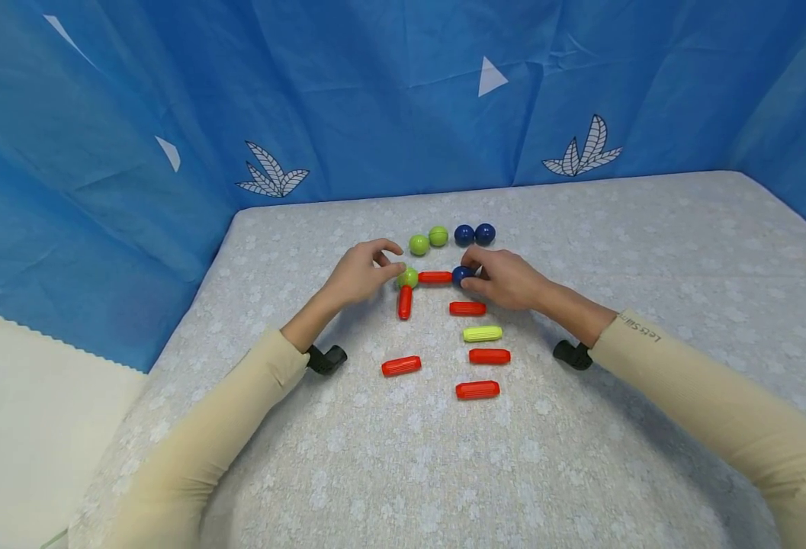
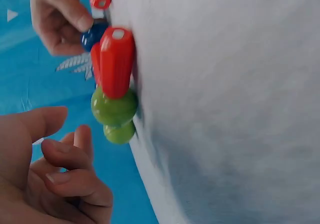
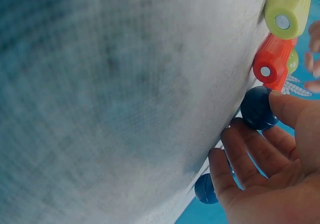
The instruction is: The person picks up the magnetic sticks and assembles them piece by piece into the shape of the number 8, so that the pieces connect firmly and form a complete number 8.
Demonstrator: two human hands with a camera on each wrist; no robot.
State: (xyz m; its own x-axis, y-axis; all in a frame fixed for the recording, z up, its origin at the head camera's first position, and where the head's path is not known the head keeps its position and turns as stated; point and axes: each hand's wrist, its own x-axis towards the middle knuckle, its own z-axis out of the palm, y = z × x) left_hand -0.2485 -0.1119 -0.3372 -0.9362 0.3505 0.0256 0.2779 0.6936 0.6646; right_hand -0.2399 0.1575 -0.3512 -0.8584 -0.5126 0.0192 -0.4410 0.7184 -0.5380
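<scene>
My right hand (image 1: pixel 508 278) pinches a dark blue ball (image 1: pixel 461 276) between thumb and fingers. That ball meets one end of a red rod (image 1: pixel 435 277). At the rod's other end is a green ball (image 1: pixel 408 277), and a second red rod (image 1: pixel 405 303) runs from it toward me. My left hand (image 1: pixel 363 272) is beside the green ball with its fingers loosely bent. The left wrist view shows a gap between this hand (image 2: pixel 55 169) and the green ball (image 2: pixel 114 107). In the right wrist view the thumb lies on the blue ball (image 3: pixel 258 108).
Behind the joined pieces lie two green balls (image 1: pixel 419 244) and two dark blue balls (image 1: pixel 485 233). Nearer me are a yellow-green rod (image 1: pixel 483 334) and several loose red rods (image 1: pixel 477 390). A patterned cloth (image 1: pixel 375 473) covers the table, with a blue curtain (image 1: pixel 403 99) behind.
</scene>
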